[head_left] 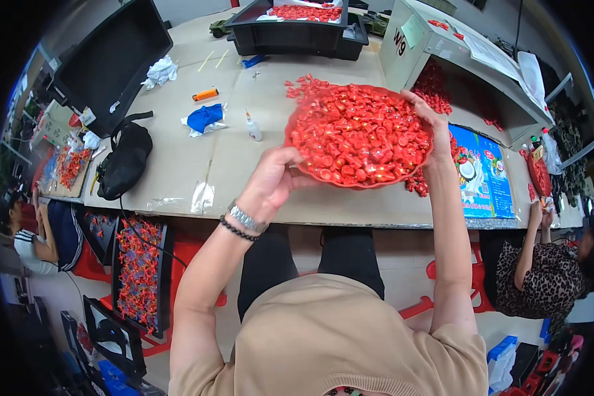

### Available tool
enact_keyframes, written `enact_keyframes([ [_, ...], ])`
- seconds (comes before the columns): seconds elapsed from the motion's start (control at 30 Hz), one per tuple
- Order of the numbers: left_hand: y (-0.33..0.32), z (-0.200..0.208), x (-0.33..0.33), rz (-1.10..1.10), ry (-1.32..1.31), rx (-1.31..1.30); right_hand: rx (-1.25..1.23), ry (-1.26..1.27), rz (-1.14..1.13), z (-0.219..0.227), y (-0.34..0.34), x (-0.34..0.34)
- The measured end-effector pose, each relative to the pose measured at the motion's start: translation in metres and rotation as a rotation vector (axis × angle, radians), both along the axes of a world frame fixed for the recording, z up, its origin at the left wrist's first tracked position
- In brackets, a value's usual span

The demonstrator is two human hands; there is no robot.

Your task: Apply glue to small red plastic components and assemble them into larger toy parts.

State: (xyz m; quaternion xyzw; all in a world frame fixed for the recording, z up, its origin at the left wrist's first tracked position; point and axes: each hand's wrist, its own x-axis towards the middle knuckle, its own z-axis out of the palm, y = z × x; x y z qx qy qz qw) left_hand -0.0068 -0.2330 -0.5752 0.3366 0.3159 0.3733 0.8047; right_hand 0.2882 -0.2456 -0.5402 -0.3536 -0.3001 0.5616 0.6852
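A round red basin with a scalloped rim (363, 187) is held up over the near part of the table, heaped with small glossy red plastic parts (360, 135). My left hand (276, 178) grips its left rim, thumb above and fingers under the edge. On the opposite side my right hand (430, 129) wraps round the right rim, its fingers bent over the upper edge. More loose red parts (310, 86) lie on the table just behind the basin, and a few show beneath its right side.
Behind stands a black bin (287, 33) with red parts. A grey open-fronted box (409, 49) and blue printed cardboard (485, 175) are at right. Leftward lie a small white bottle (253, 128), blue cloth (205, 119), orange tube (206, 95) and black bag (125, 158). Co-workers sit either side.
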Motion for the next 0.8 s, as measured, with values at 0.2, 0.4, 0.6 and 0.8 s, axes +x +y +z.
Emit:
enact_keyframes([
  [0.2, 0.032, -0.010, 0.032, 0.084, 0.127, -0.061, -0.082, -0.120, -0.056, -0.008, 0.027, 0.015],
  [0.4, 0.053, -0.024, 0.061, 0.289, -0.148, -0.115, -0.176, -0.162, -0.100, 0.006, 0.052, 0.005],
  [0.6, 0.072, -0.030, 0.082, 0.448, -0.319, -0.184, -0.212, -0.254, -0.135, 0.011, 0.072, 0.008],
  [0.8, 0.097, -0.044, 0.091, 0.553, -0.371, -0.195, -0.234, -0.357, -0.099, 0.031, 0.097, 0.005],
])
